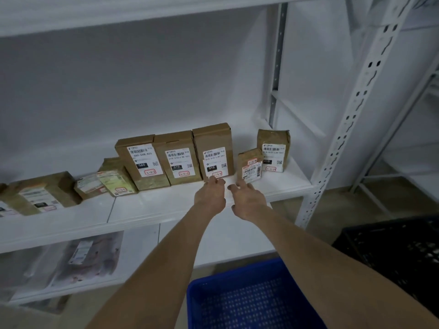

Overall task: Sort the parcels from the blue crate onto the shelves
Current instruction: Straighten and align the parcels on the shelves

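Several brown cardboard parcels with white labels stand in a row on the white shelf. My left hand reaches to the foot of a tall box, fingertips at its lower label, holding nothing. My right hand is stretched out beside it, fingers apart, just below a small parcel. A taller wrapped parcel stands further right. The blue crate sits below my arms; the part I see holds no parcels.
More parcels lie flat at the shelf's left end. The lower shelf holds a clear bagged parcel. A black crate sits at the right. A slotted white upright marks the shelf's right end.
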Tool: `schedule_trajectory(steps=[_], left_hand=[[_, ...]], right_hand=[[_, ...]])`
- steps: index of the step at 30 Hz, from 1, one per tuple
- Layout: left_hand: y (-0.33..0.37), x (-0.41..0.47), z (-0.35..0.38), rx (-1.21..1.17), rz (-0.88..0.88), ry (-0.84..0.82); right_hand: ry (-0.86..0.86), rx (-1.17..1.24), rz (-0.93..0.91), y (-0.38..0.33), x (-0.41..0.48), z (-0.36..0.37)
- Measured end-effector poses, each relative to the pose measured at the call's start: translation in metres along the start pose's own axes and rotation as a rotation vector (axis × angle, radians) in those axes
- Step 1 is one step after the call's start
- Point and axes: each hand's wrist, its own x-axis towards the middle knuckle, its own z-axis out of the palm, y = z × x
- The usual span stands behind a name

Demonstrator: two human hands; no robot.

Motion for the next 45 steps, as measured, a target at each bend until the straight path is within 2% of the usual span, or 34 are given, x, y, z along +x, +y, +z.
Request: schedule_trajectory(steps=[4,9,14,17,21,27,31,33,39,45], left_hand=[[0.008,-0.002,0.0,-0.02,0.03,0.032],[0.018,0.012,-0.009,-0.047,-0.043,0.097],[0.052,0.031,-0.006,-0.031,-0.11,0.106],[0.076,0.044,-0.003,0.03,-0.099,0.171],[0.099,0.074,-0.007,0.16,-0.03,0.286],[0.107,0.13,0.002,0.331,-0.081,0.218],[0.108,0.155,0.006,0.341,-0.119,0.128],[0.107,0.164,0.005,0.319,-0.13,0.135],[0.113,0.186,0.005,0.309,-0.084,0.148],[0.106,0.201,0.009,0.321,-0.081,0.213]], right_hand=[[0.009,0.027,0.043,0.006,0.005,-0.008],[-0.008,0.003,-0.083,0.015,0.014,-0.005],[0.027,-0.013,-0.138,0.054,0.027,-0.009],[0.104,0.01,-0.148,0.085,0.036,-0.022],[0.291,0.032,-0.087,0.118,0.061,-0.052],[0.341,0.019,-0.029,0.134,0.106,-0.06],[0.244,-0.038,-0.009,0.14,0.133,-0.047],[0.214,-0.049,0.016,0.143,0.14,-0.044],[0.345,0.015,0.074,0.17,0.147,-0.043],[0.35,-0.011,0.06,0.162,0.153,-0.041]])
